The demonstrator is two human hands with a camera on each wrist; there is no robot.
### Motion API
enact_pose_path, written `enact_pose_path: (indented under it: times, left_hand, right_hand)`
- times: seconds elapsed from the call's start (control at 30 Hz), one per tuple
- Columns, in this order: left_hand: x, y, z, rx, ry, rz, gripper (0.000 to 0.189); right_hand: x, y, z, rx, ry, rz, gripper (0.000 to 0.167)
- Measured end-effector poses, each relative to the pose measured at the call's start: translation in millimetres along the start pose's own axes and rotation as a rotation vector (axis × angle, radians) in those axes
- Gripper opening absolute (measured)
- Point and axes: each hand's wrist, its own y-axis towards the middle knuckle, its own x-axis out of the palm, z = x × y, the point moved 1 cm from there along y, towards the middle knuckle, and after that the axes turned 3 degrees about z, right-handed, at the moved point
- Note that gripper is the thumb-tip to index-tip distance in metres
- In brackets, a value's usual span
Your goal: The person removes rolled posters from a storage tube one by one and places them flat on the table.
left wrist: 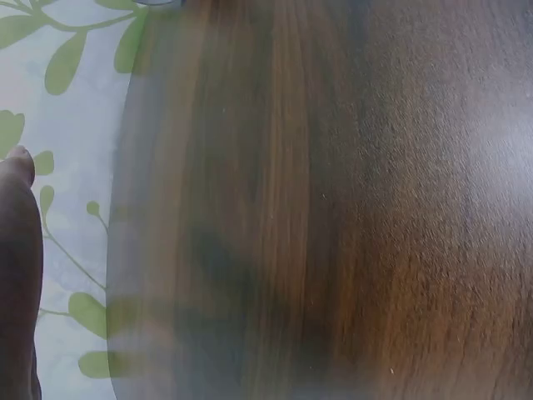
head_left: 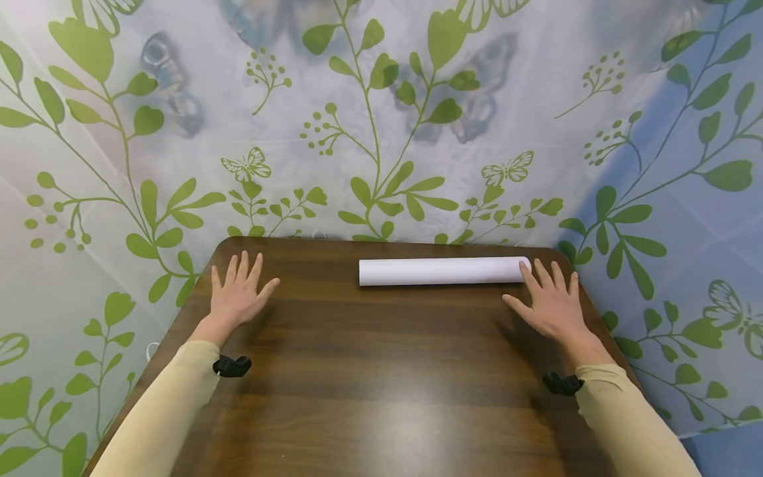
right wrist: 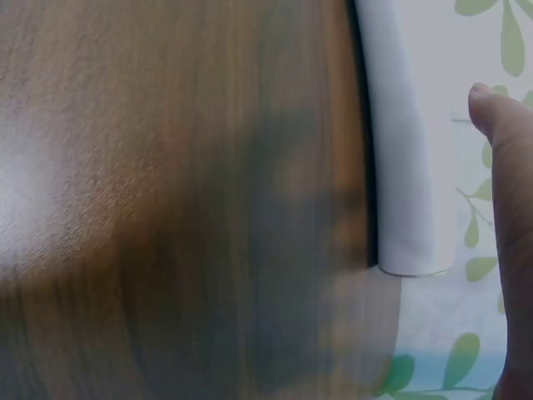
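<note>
A white roll [head_left: 441,271], perhaps of paper, lies crosswise near the far edge of the brown wooden table [head_left: 381,358]. My right hand [head_left: 551,305] is spread with straight fingers by the roll's right end; its index fingertip overlaps that end in the head view, and touching cannot be told. In the right wrist view the roll [right wrist: 412,150] shows its near end, with part of a finger [right wrist: 512,167] beside it. Over the table's far left side my left hand [head_left: 235,298] is spread too, holding nothing. Only a bit of it [left wrist: 17,250] enters the left wrist view.
Behind the table hangs a pale curtain [head_left: 381,132] printed with green leaves and butterflies, also along both sides. Black bands with small devices [head_left: 232,366] sit at both wrists over beige sleeves [head_left: 173,404]. Light reflects off the table's near middle.
</note>
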Motion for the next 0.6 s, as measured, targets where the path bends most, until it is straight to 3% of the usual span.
enact_pose_path:
  times: [0.23,0.6]
  left_hand:
    - [-1.4,7.2,9.0,-0.016,-0.085,-0.010,0.089]
    - [-5.2,22.1,42.0,-0.019,-0.272,-0.067,0.088]
  right_hand:
    - [-1,14.0,-12,-0.024,-0.012,-0.012,0.095]
    - [1,45.8,-52,-0.079,-0.009,-0.040,0.097]
